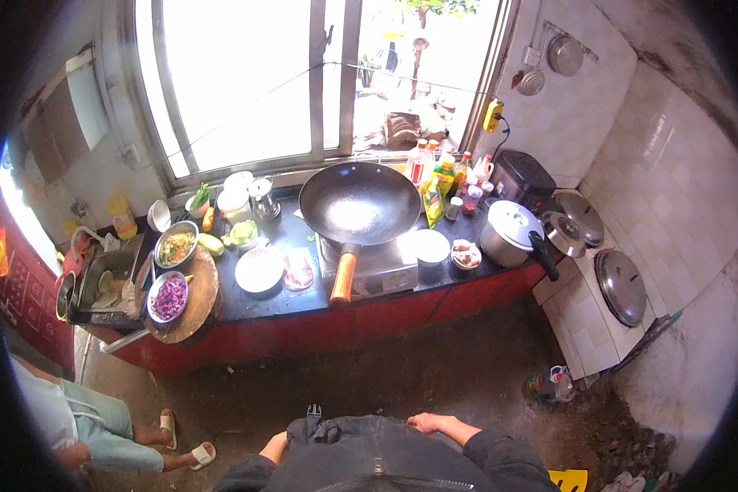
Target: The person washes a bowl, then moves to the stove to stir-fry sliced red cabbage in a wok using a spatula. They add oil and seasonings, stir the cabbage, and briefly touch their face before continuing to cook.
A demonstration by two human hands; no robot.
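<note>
Both hands are low at the sides of my dark jacket, off the counter. My left hand [275,447] is partly hidden by the jacket's edge, and its fingers are not plain. My right hand [425,423] lies at the jacket's front with curled fingers; whether it grips the cloth I cannot tell. On the counter ahead a black wok [360,206] with a wooden handle [344,278] rests on a gas stove [384,277]. Left of it are a white plate [259,269], a bag of meat slices [299,270], and bowls of shredded purple cabbage [168,297] and mixed vegetables [176,245].
A round wooden chopping board [200,295] lies beside the sink [107,280]. Right of the stove stand sauce bottles [461,169], a bowl of meat [466,254] and a pressure cooker [507,234]. Another person [98,424] stands at lower left. A plastic bottle [550,387] is on the floor.
</note>
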